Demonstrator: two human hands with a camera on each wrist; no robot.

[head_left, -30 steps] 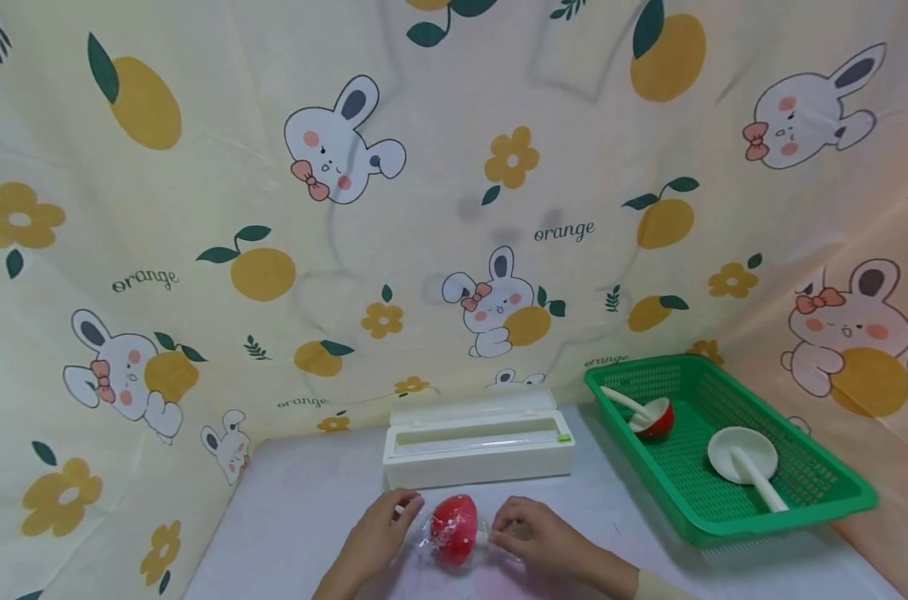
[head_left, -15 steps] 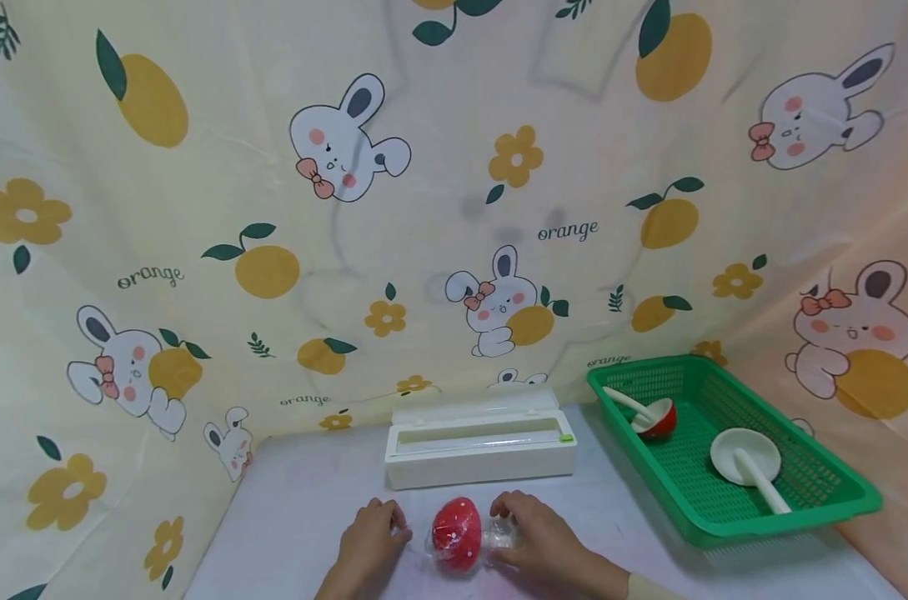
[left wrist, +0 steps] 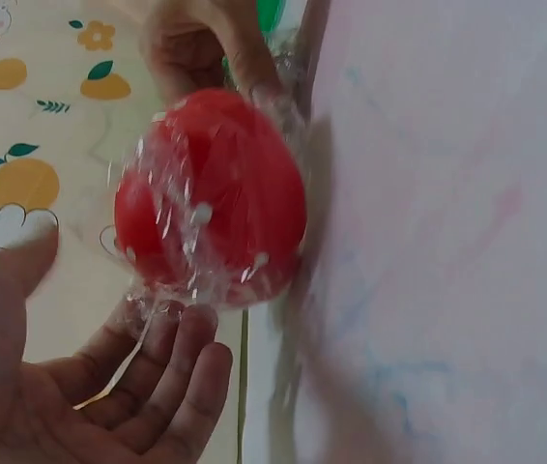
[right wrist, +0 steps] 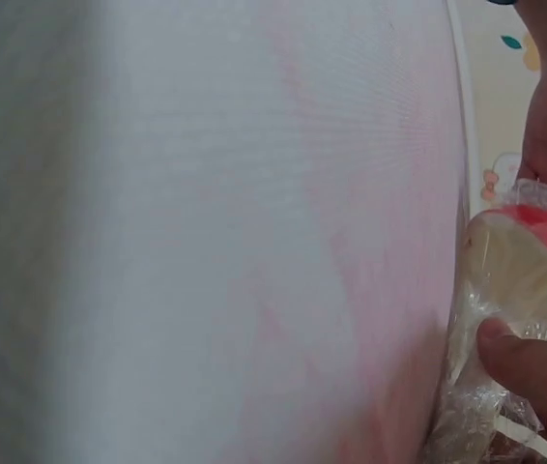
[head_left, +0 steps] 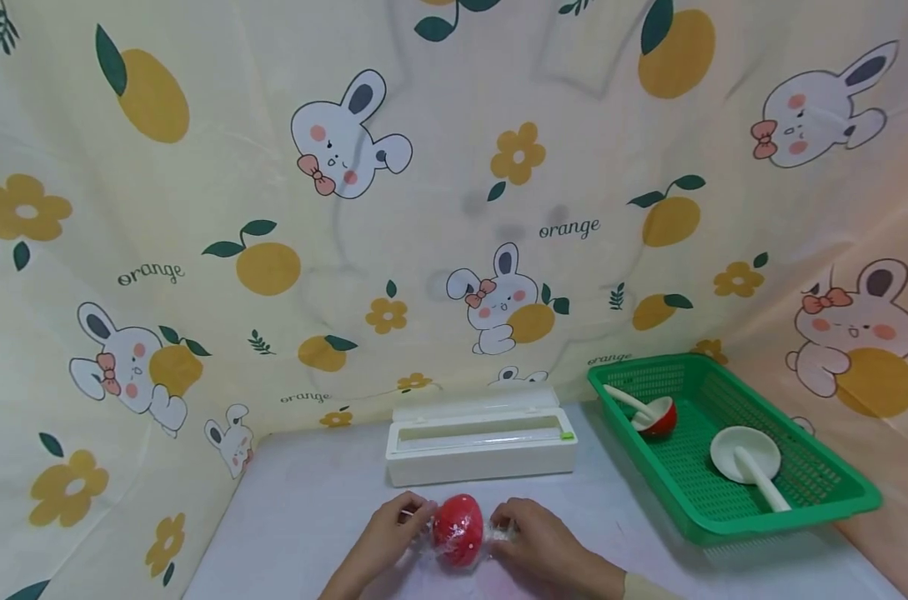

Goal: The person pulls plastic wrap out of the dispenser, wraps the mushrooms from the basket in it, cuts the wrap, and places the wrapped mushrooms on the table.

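Note:
A red toy mushroom (head_left: 458,531) with white dots and a cream underside lies on its side, wrapped in clear cling film. In the head view my left hand (head_left: 393,533) is at the cap end. Its fingertips touch the loose film (left wrist: 158,302) in the left wrist view, while the thumb stands apart from the fingers. On the other side my right hand (head_left: 538,540) holds the film-covered stem (right wrist: 481,387), thumb pressed on it. Its other fingers are mostly hidden. Behind both hands stands a white cling film box (head_left: 484,467), lid up, with a small green slider.
At the right, a green basket (head_left: 731,531) holds a red-and-white ladle (head_left: 659,418) and a white ladle (head_left: 746,457). A patterned curtain (head_left: 423,233) hangs behind the white table (head_left: 296,492).
My left hand moved off the film to the left, then came back right to the cap end. My right hand took hold of the wrapped stem. The box and basket stay put.

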